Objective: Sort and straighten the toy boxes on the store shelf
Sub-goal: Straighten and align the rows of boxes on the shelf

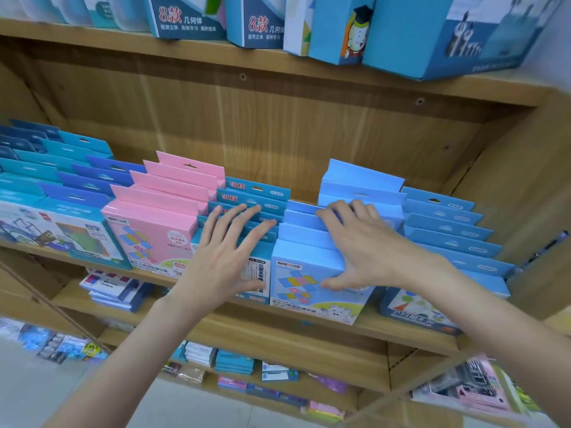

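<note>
Rows of flat toy boxes stand one behind another on a wooden shelf [309,327]. My left hand [228,251] lies flat with fingers spread on the tops of the teal row [258,193]. My right hand [361,242] rests on the light blue row [309,257], fingers over the box tops and thumb pressed on the front box's face. That front box sticks out past the shelf edge. Neither hand is closed around a box. A pink row [154,223] stands to the left and a mid-blue row [448,233] to the right.
Further teal and dark blue rows [55,168] fill the shelf's left end. Large blue boxes [432,35] sit on the shelf above. Lower shelves hold stacked small packs [114,291]. The shelf unit's wooden side wall [525,186] closes the right end.
</note>
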Tool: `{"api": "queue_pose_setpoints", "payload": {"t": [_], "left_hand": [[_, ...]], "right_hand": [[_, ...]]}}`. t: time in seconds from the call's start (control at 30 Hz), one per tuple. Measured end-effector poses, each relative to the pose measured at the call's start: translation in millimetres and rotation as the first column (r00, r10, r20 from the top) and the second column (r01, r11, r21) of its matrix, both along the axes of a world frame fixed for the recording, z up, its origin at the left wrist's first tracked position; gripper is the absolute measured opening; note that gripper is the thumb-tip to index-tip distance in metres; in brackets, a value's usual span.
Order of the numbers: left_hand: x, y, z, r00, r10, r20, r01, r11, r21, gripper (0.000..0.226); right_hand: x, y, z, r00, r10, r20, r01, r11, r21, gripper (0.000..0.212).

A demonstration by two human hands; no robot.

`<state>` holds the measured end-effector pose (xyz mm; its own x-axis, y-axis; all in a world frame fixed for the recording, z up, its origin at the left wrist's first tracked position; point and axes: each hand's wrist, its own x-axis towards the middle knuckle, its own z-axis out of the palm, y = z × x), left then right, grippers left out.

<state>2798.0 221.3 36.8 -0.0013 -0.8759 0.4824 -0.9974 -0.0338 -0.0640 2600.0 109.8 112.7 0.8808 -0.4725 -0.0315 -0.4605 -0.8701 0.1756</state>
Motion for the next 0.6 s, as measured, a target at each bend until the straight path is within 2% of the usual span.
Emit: {"api": "queue_pose_setpoints", "payload": {"t": [0.2, 0.27, 0.37, 0.43, 0.53, 0.6], "left_hand": [[0, 1, 1, 1.000, -0.005, -0.010, 0.006, 1.000, 0.015, 0.112], [1, 2, 0, 1.000, -0.013, -0.015, 0.013, 1.000, 0.024, 0.112], [1, 4, 3, 0.997, -0.030, -0.074, 0.032, 0.999, 0.024, 0.108], [-2, 2, 9, 0.993, -0.051, -0.105, 0.053, 0.998, 0.021, 0.105], [-11, -8, 22, 0.990, -0.110, -0.092, 0.112, 0.994, 0.018, 0.108], [-16, -16, 27, 0.988, -0.136, -0.071, 0.139, 0.989, 0.042, 0.110]], "right_hand": [[2, 7, 0, 0.998, -0.057, -0.037, 0.059, 0.996, 0.059, 0.113], [-1, 10, 6, 0.997, -0.071, 0.004, 0.070, 0.989, 0.127, 0.113], [-13, 8, 24, 0.974, -0.144, 0.174, 0.088, 0.951, 0.297, 0.105], [-23, -9, 37, 0.942, -0.200, 0.270, 0.091, 0.926, 0.367, 0.092], [-27, -50, 53, 0.909, -0.245, 0.338, 0.108, 0.920, 0.378, 0.071], [-22, -81, 56, 0.907, -0.279, 0.315, 0.156, 0.918, 0.364, 0.068]]}}
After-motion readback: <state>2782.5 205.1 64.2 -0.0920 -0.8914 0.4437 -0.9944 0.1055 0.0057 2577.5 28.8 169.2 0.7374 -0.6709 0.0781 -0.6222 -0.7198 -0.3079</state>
